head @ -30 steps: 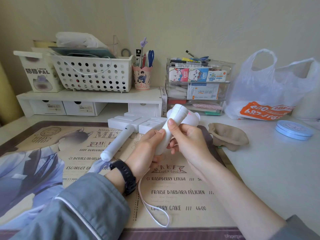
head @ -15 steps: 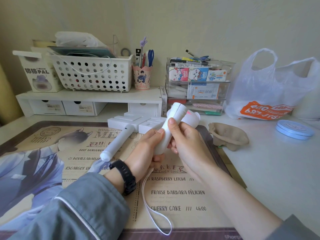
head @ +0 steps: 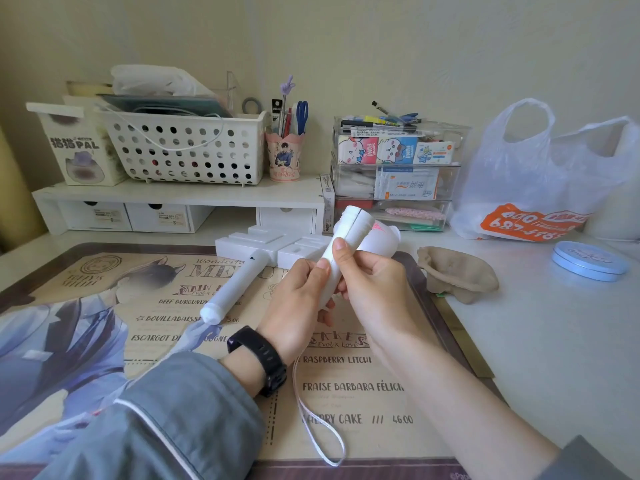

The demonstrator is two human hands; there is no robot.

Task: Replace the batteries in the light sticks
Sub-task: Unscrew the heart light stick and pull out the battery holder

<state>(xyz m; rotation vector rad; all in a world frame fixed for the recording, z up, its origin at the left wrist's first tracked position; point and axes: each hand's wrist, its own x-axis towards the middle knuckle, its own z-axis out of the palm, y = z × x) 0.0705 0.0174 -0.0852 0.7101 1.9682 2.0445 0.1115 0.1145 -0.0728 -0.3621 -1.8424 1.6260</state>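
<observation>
I hold a white light stick tilted up above the desk mat, handle end pointing up and away. My left hand grips its lower part from the left. My right hand wraps it from the right, thumb pressed on the handle along a dark seam. Its white wrist strap hangs down onto the mat. Behind the handle shows a rounded white head with pink marking. A second white light stick lies on the mat to the left, its blocky head toward the shelf.
A printed desk mat covers the desk. Behind stand a white shelf with a holed basket, a pen cup and clear stacked drawers. A brown pouch, blue round tin and plastic bag sit right.
The held stick has tilted slightly and my right thumb has slid a little along the handle. The wrist strap has swung lower on the mat. The other stick has not moved.
</observation>
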